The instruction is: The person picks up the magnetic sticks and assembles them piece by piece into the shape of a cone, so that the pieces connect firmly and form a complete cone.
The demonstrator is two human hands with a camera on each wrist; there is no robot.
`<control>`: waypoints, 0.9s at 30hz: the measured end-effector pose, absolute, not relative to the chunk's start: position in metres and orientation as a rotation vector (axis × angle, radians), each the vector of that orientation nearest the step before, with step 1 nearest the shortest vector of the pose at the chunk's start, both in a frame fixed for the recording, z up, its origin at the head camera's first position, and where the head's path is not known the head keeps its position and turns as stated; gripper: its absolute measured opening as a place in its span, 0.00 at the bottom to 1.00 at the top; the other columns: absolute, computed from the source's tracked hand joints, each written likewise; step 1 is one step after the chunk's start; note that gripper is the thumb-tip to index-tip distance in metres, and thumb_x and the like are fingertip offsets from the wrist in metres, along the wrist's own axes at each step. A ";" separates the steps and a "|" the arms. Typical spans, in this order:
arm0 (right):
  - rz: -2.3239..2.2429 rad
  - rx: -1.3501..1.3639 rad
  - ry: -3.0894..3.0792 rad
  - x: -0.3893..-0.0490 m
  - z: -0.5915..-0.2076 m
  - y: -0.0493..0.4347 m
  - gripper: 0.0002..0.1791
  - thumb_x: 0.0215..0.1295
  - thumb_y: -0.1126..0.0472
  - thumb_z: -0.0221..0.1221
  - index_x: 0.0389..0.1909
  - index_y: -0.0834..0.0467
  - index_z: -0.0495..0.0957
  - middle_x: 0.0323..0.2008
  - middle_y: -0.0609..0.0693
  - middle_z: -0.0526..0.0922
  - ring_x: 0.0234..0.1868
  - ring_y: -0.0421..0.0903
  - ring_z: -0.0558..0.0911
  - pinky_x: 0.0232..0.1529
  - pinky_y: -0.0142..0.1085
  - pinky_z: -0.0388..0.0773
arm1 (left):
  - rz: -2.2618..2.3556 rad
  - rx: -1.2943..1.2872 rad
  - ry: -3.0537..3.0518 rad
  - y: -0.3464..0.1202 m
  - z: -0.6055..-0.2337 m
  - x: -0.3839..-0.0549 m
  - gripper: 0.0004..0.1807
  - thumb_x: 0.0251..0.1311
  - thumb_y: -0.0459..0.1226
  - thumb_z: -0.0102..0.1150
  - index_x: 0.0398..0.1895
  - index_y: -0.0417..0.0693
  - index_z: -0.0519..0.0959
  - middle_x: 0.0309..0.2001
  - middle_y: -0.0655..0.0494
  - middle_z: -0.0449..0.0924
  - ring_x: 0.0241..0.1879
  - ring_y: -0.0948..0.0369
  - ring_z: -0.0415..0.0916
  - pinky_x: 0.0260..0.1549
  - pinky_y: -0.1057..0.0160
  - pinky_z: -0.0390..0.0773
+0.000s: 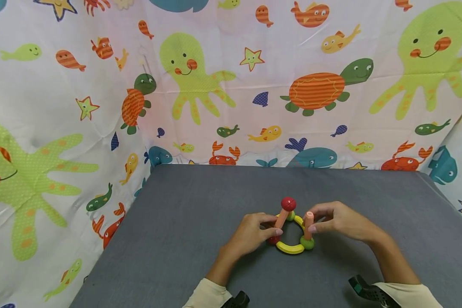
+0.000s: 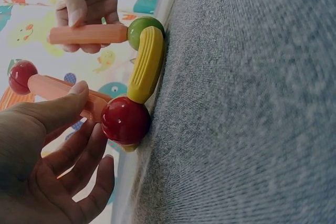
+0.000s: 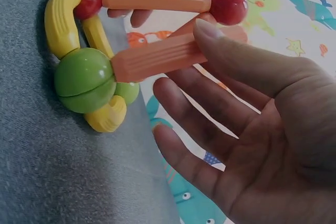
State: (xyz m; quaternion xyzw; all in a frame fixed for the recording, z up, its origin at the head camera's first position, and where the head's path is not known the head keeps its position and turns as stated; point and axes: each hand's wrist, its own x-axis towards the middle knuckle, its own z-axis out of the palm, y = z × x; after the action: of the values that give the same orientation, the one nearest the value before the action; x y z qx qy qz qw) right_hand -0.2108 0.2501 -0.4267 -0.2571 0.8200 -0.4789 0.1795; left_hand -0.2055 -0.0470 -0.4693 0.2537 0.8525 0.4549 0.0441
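A toy ring of curved yellow sticks (image 1: 290, 249) joined by balls lies on the grey surface. On its left, an orange stick (image 1: 281, 219) leans up from a lower red ball (image 2: 126, 120) to an upper red ball (image 1: 288, 203). My left hand (image 1: 254, 231) pinches this stick between thumb and fingers. Opposite, my right hand (image 1: 340, 220) pinches a second orange stick (image 1: 309, 224), upright on the near green ball (image 1: 307, 243), its top end bare. Another green ball (image 1: 291, 216) sits at the ring's far side. Part of a further orange stick (image 3: 195, 24) shows behind, mostly hidden.
The grey cloth-covered table (image 1: 200, 192) extends around the toy. A white curtain (image 1: 231, 25) printed with sea animals hangs behind it and along the left side. Dark wrist devices (image 1: 369, 291) sit at both sleeves.
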 end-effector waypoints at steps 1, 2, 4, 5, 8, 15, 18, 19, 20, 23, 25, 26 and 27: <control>-1.355 -0.715 2.335 -0.211 -0.428 0.249 0.14 0.74 0.58 0.66 0.53 0.61 0.85 0.47 0.54 0.89 0.49 0.50 0.85 0.53 0.36 0.82 | 1.389 0.778 2.606 -0.047 -0.469 -0.206 0.18 0.66 0.44 0.73 0.57 0.49 0.89 0.49 0.60 0.89 0.44 0.72 0.82 0.49 0.69 0.82; -1.355 -0.703 2.352 -0.212 -0.429 0.248 0.14 0.73 0.57 0.66 0.54 0.61 0.85 0.48 0.53 0.89 0.49 0.49 0.86 0.52 0.36 0.82 | 1.387 0.781 2.606 -0.047 -0.469 -0.206 0.18 0.66 0.44 0.73 0.57 0.50 0.89 0.49 0.60 0.89 0.44 0.72 0.82 0.49 0.69 0.82; -1.357 -0.683 2.396 -0.212 -0.431 0.245 0.15 0.73 0.56 0.67 0.53 0.60 0.86 0.48 0.52 0.89 0.49 0.48 0.86 0.51 0.36 0.83 | 1.384 0.789 2.606 -0.047 -0.469 -0.206 0.18 0.66 0.44 0.73 0.56 0.50 0.89 0.48 0.60 0.89 0.44 0.72 0.82 0.48 0.69 0.82; -1.358 -0.675 2.420 -0.212 -0.432 0.244 0.15 0.72 0.56 0.67 0.53 0.59 0.86 0.47 0.51 0.89 0.48 0.48 0.85 0.50 0.36 0.83 | 1.380 0.795 2.607 -0.047 -0.469 -0.206 0.18 0.66 0.44 0.73 0.56 0.50 0.89 0.47 0.60 0.89 0.43 0.73 0.82 0.48 0.70 0.82; -1.365 -0.665 2.481 -0.213 -0.436 0.239 0.15 0.71 0.55 0.69 0.53 0.58 0.87 0.44 0.49 0.88 0.46 0.48 0.85 0.47 0.38 0.83 | 1.375 0.814 2.601 -0.047 -0.470 -0.206 0.17 0.67 0.45 0.73 0.55 0.50 0.89 0.47 0.61 0.89 0.43 0.73 0.82 0.48 0.70 0.82; -1.380 -0.676 2.523 -0.213 -0.442 0.227 0.15 0.71 0.54 0.70 0.53 0.57 0.88 0.41 0.46 0.89 0.43 0.47 0.84 0.43 0.38 0.83 | 1.394 0.813 2.588 -0.047 -0.470 -0.205 0.17 0.67 0.45 0.72 0.56 0.50 0.89 0.47 0.61 0.88 0.44 0.73 0.82 0.48 0.71 0.82; -1.388 -0.677 2.517 -0.213 -0.443 0.224 0.16 0.70 0.54 0.70 0.53 0.57 0.87 0.41 0.47 0.88 0.43 0.47 0.84 0.43 0.38 0.84 | 1.398 0.817 2.583 -0.047 -0.471 -0.205 0.17 0.67 0.44 0.72 0.56 0.50 0.89 0.47 0.60 0.88 0.44 0.72 0.82 0.48 0.71 0.82; -1.391 -0.677 2.517 -0.213 -0.443 0.224 0.16 0.70 0.53 0.70 0.53 0.57 0.87 0.41 0.47 0.88 0.43 0.48 0.84 0.43 0.38 0.84 | 1.397 0.822 2.583 -0.047 -0.471 -0.205 0.17 0.68 0.44 0.72 0.56 0.50 0.89 0.47 0.60 0.88 0.44 0.72 0.82 0.48 0.71 0.82; -1.394 -0.677 2.515 -0.213 -0.443 0.224 0.16 0.70 0.53 0.70 0.53 0.58 0.87 0.40 0.47 0.88 0.43 0.48 0.84 0.43 0.38 0.84 | 1.397 0.826 2.583 -0.047 -0.471 -0.205 0.17 0.68 0.44 0.72 0.56 0.50 0.89 0.47 0.60 0.88 0.43 0.72 0.82 0.48 0.71 0.82; -1.399 -0.675 2.510 -0.213 -0.443 0.225 0.16 0.70 0.54 0.70 0.53 0.57 0.87 0.40 0.48 0.88 0.43 0.48 0.84 0.43 0.38 0.84 | 1.396 0.836 2.585 -0.047 -0.471 -0.205 0.17 0.68 0.44 0.72 0.56 0.50 0.89 0.46 0.60 0.88 0.43 0.73 0.82 0.47 0.71 0.82; -1.401 -0.671 2.506 -0.212 -0.443 0.225 0.16 0.70 0.54 0.70 0.53 0.57 0.87 0.40 0.48 0.88 0.43 0.48 0.84 0.43 0.38 0.84 | 1.393 0.835 2.589 -0.046 -0.471 -0.205 0.17 0.68 0.44 0.72 0.56 0.50 0.89 0.45 0.60 0.88 0.43 0.73 0.82 0.47 0.71 0.82; -1.401 -0.670 2.502 -0.212 -0.443 0.226 0.15 0.71 0.55 0.70 0.53 0.58 0.87 0.40 0.48 0.88 0.43 0.48 0.85 0.43 0.38 0.84 | 1.393 0.833 2.592 -0.046 -0.471 -0.205 0.17 0.67 0.44 0.72 0.56 0.50 0.89 0.45 0.60 0.88 0.42 0.73 0.82 0.46 0.71 0.82; -1.401 -0.667 2.499 -0.212 -0.443 0.226 0.15 0.71 0.55 0.70 0.53 0.58 0.87 0.41 0.48 0.88 0.43 0.48 0.85 0.43 0.38 0.84 | 1.392 0.831 2.596 -0.045 -0.471 -0.204 0.17 0.67 0.44 0.72 0.56 0.50 0.89 0.45 0.60 0.88 0.42 0.73 0.82 0.46 0.71 0.82</control>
State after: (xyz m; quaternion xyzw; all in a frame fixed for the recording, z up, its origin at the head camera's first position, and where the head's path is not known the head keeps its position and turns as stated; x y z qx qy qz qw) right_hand -0.2122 0.2257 -0.4428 -0.2257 0.8453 -0.4740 0.0996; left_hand -0.2045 -0.0453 -0.4712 0.2712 0.8476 0.4543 0.0406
